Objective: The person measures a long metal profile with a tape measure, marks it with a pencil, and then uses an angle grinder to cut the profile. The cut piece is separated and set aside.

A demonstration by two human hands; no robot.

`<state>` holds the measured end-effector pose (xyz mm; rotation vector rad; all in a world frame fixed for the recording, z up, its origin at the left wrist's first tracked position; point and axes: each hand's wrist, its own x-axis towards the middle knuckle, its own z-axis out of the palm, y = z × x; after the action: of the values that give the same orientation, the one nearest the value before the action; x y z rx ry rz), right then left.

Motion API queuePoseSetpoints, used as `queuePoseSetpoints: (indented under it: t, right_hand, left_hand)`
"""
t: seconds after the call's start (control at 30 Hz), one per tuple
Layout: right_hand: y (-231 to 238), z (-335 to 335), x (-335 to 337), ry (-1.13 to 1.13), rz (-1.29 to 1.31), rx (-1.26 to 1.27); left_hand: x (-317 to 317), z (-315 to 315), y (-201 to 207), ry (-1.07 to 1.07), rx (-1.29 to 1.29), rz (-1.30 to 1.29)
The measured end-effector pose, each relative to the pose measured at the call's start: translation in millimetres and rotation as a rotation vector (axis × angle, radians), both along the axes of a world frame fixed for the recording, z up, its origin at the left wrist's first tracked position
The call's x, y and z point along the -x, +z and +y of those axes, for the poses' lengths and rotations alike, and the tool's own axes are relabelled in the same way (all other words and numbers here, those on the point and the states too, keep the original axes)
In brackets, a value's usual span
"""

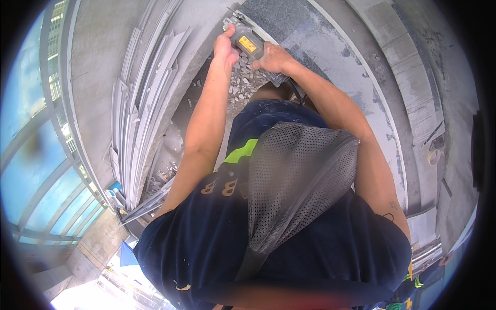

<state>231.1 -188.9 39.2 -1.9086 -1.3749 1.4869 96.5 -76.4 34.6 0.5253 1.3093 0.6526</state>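
Observation:
Both my arms reach forward to a dusty grey handheld power tool with a yellow label point(248, 44). My left hand point(225, 50) grips its front left side, thumb up near the metal head. My right hand point(275, 58) is wrapped round its rear right side. The tool lies against the edge of a dark speckled stone slab point(281, 21), beside a light straight strip. Whether a blade touches the stone cannot be made out. Broken stone chips point(241, 82) lie below the tool, between my forearms.
Long grey metal profiles point(135, 111) are stacked along the left. Pale boards or slabs point(408, 67) run along the right, with a roll of tape point(433, 157) near them. A glazed railing point(39, 170) stands at far left. A mesh bag point(305, 170) hangs over my chest.

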Motion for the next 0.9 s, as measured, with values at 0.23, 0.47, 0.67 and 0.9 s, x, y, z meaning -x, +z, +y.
queuePoseSetpoints:
  t: [0.23,0.47,0.67,0.9]
  right_hand:
    - [-2,-5,0,0.000,-0.001,-0.001]
    - [-4,-3,0,-0.010,0.014,-0.004]
    - [-6,6,0,-0.025,0.008,-0.016]
    - [-7,22,1,-0.018,0.003,-0.022]
  left_hand:
    - [-1,-5,1,0.003,0.001,-0.008]
    - [-1,-2,0,-0.008,0.008,-0.008]
    - [0,8,-6,-0.020,0.009,-0.025]
    - [0,20,-13,0.014,-0.001,-0.030]
